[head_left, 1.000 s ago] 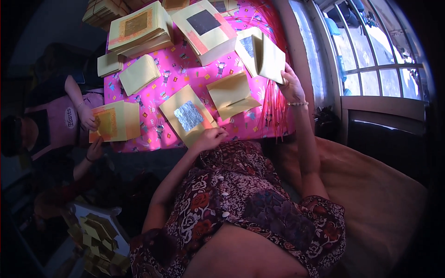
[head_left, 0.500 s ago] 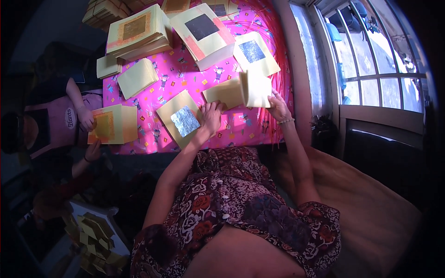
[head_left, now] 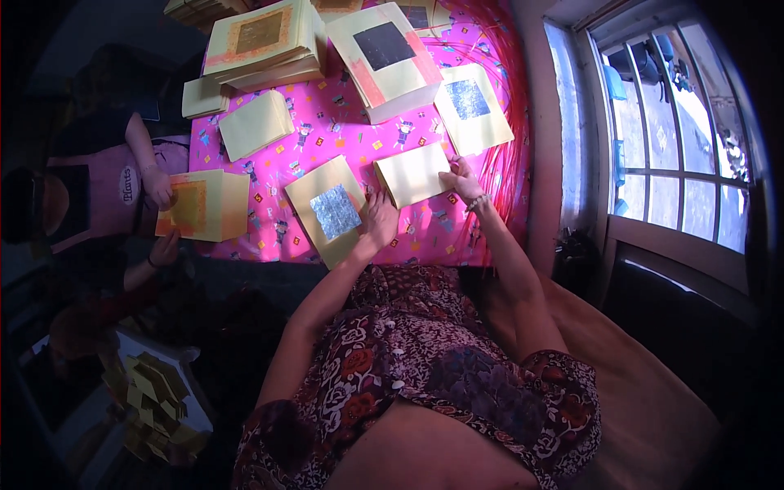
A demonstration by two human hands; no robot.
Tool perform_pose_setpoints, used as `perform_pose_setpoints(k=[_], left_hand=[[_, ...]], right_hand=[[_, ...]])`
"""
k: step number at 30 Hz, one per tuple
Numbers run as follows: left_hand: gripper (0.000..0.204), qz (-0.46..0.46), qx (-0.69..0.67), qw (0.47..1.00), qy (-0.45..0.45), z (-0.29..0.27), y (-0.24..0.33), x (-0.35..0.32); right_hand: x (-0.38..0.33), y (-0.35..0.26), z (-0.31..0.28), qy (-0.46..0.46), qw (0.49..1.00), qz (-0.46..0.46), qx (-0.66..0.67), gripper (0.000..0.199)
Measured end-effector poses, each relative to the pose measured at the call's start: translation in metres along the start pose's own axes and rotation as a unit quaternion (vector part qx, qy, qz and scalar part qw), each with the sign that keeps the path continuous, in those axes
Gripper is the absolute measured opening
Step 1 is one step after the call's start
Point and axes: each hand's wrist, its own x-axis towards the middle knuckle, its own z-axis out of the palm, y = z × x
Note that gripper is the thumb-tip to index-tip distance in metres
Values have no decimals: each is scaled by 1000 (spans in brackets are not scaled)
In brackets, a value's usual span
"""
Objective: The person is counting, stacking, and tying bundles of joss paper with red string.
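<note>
A folded sheet of yellow paper (head_left: 414,175) lies on the pink patterned tablecloth in front of me. At its right edge, my right hand (head_left: 464,181) pinches the paper between thumb and fingers; a beaded bracelet circles that wrist. My left hand (head_left: 381,216) rests by the near left corner of the folded sheet, fingers stretched out and touching it. Just left of that hand lies a yellow sheet with a silver foil square (head_left: 336,213), its right edge partly under my hand.
Tall yellow paper stacks (head_left: 382,61) stand at the back, some with dark or orange-edged squares. Another silver-square sheet (head_left: 474,102) lies near red strings (head_left: 510,73). A small paper pile (head_left: 256,125) sits left. A co-worker's hands (head_left: 159,189) hold a yellow-orange sheet (head_left: 204,206).
My right hand has brought the raised flap down, so the sheet now lies folded. My left hand has shifted slightly down on the table. The whole view has turned a little.
</note>
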Motion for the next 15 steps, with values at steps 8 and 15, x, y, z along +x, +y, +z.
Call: perform_pose_setpoints(k=[8,15], left_hand=[[43,39,-59,996,51,-19,-3,-25],[18,-23,-127,987,93,-51,6,-32]], right_hand=[[6,17,4,51,996,-4,-76,46],[5,25,10,107,980,-38,-165,44]])
